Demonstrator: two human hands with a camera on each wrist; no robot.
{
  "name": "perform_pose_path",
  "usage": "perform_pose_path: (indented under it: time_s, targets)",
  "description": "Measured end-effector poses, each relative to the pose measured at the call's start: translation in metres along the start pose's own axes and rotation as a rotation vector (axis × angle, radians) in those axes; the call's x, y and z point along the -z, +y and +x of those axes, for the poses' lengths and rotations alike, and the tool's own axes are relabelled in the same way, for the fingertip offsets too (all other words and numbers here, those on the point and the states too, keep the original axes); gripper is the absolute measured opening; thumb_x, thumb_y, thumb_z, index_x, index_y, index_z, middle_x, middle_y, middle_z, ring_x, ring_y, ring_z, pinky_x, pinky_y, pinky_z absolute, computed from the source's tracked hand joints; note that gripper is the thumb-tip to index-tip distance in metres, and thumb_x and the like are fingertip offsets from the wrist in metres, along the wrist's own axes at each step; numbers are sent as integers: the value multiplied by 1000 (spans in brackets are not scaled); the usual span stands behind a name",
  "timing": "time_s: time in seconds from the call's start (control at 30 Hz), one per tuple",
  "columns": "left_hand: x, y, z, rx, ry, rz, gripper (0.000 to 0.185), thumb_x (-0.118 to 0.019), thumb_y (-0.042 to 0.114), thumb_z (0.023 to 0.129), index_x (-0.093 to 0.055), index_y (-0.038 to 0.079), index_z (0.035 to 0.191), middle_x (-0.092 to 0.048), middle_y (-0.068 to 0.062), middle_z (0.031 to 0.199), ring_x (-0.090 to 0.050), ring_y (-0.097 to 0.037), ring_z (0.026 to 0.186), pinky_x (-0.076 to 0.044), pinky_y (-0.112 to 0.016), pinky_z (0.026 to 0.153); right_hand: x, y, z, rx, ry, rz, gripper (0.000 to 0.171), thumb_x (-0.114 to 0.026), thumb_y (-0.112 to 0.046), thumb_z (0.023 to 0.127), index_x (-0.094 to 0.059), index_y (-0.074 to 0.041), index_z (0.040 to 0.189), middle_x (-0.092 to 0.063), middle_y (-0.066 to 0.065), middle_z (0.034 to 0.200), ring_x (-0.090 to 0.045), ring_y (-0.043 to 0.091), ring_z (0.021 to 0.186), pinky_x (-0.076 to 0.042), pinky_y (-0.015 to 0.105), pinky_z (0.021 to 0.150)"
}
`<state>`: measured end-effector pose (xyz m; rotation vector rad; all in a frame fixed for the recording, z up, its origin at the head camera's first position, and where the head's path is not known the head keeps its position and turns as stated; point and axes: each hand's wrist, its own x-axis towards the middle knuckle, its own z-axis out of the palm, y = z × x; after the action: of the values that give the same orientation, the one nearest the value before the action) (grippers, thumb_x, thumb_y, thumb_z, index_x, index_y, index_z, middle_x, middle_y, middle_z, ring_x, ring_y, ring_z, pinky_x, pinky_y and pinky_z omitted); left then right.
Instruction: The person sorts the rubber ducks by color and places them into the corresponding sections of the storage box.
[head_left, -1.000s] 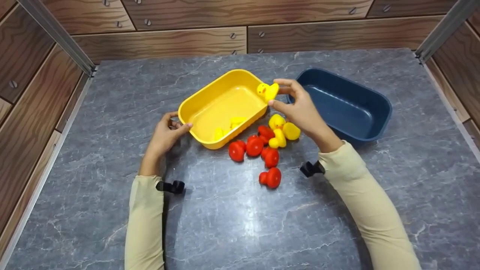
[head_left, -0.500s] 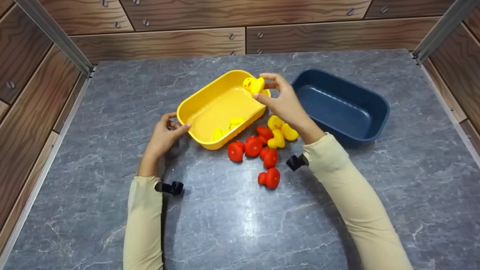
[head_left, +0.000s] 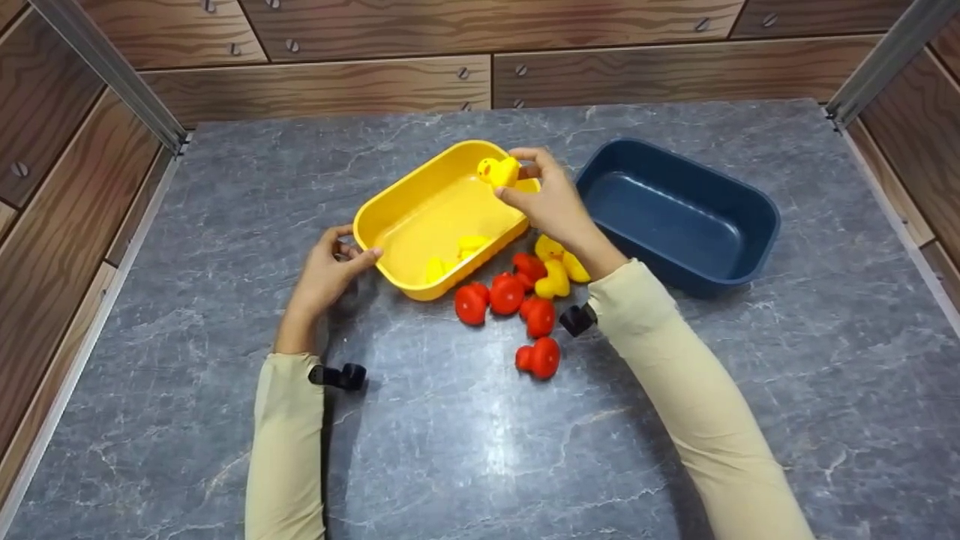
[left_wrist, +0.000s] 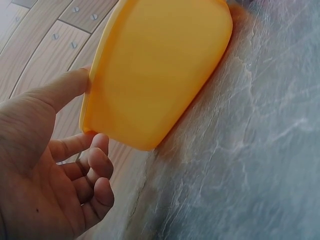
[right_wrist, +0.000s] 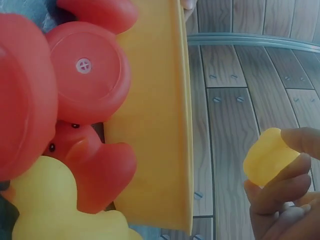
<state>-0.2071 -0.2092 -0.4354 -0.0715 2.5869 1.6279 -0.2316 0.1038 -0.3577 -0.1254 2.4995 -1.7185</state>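
A yellow rubber duck (head_left: 495, 172) is pinched between the thumb and fingers of my right hand (head_left: 556, 206), over the far right end of a yellow tub (head_left: 420, 225). The right wrist view shows that duck (right_wrist: 267, 157) from behind, in my fingertips. My left hand (head_left: 326, 270) grips the tub's near left rim; in the left wrist view its thumb lies at the rim of the tub (left_wrist: 155, 75), other fingers curled beneath. Inside the tub, yellow ducks (head_left: 471, 245) lie along the near wall, partly hidden by it.
Several red rubber ducks (head_left: 507, 292) lie on the grey marbled table (head_left: 450, 435) in front of the tub. Beside them are yellow ducks (head_left: 553, 279), partly behind my right wrist. A dark blue tub (head_left: 675, 210) stands at the right. Wood-patterned panels (head_left: 322, 86) border the table.
My right hand has moved left with the yellow duck, from the tub's right rim to over its inside. My left hand has stayed on the rim.
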Motion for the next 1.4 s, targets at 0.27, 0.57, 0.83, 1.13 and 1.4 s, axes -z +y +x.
perform_pose_path:
  time_s: [0.27,0.57,0.83,1.13,1.4]
  targets:
    - [0,1,0,-14,2,-6,61,-72,27,86,-47,-1,134,-51,-1,86,-48,-7,72,-41,-16,59,-6,4,6,-14,23,-64,54,-66,-16,90,-45,-11,139,-51,18,125,-52,24,101,-48,24,77]
    - [0,2,-1,-10,12,-2,60,-72,25,85,-47,1,135,-50,-1,88,-48,-10,77,-40,-16,62,-9,6,11,-14,5,-125,58,-65,-21,91,-41,-14,143,-48,18,138,-47,30,126,-44,42,102]
    - [1,1,-1,3,9,12,61,-72,27,86,-47,2,136,-51,-2,90,-47,-12,77,-40,-17,62,-1,9,7,-28,8,-106,59,-65,-27,92,-40,-17,144,-47,16,142,-56,29,106,-50,31,78]
    - [-1,1,-1,7,0,1,61,-72,28,86,-47,3,135,-50,-1,90,-48,-9,72,-41,-17,60,12,12,-6,-9,-30,-104,60,-65,-33,92,-39,-22,144,-46,11,141,-54,24,80,-50,28,67]
    - [0,1,-1,7,-6,5,63,-71,30,86,-46,2,136,-50,-1,90,-47,-8,74,-40,-16,61,24,24,-13,20,-34,-130,61,-65,-35,91,-39,-21,144,-46,14,141,-57,28,100,-50,31,73]
